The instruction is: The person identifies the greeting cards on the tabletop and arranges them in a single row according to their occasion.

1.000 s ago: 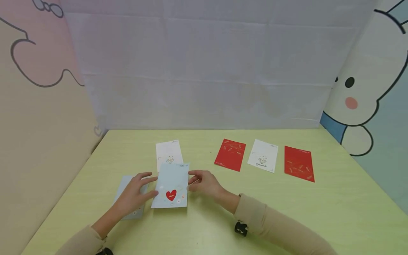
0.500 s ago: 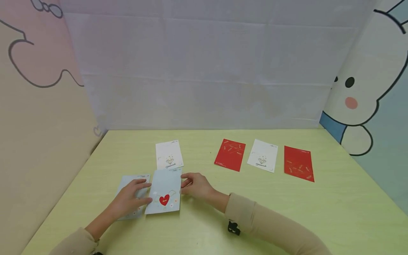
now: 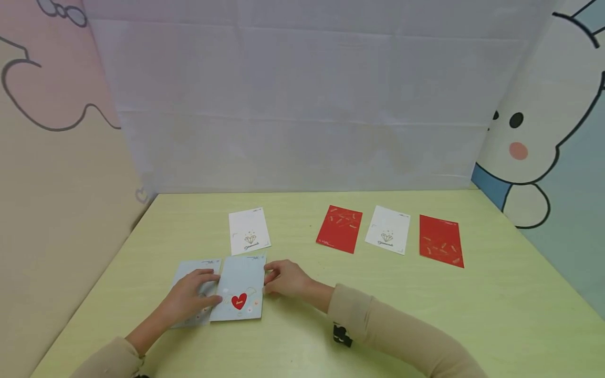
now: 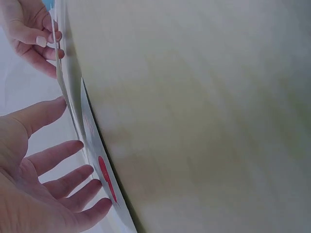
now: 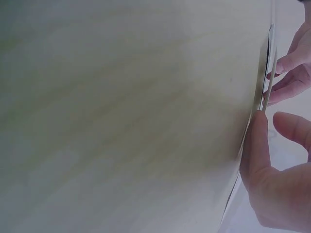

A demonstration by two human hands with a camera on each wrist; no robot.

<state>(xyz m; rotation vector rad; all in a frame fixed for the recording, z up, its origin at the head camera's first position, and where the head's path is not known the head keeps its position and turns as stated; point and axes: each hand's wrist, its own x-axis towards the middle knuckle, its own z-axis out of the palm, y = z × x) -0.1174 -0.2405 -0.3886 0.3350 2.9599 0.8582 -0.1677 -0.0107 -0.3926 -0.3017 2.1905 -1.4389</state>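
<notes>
Card point(image 3: 238, 281) lower, L hand point(image 3: 188, 298) wide @ edge point(image 3: 220, 286)

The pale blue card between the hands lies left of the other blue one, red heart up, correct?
Wrong side: the head view shows the pale blue card between the left hand and right hand lying right of the other blue card, red heart up.

I can't read a word for certain from here: the tiny lettering point(image 3: 251, 246) on the light-blue rectangular paper cards point(image 3: 241, 278), white rectangular paper cards point(image 3: 387, 223) and red rectangular paper cards point(image 3: 441, 236) is too small and blurred.
</notes>
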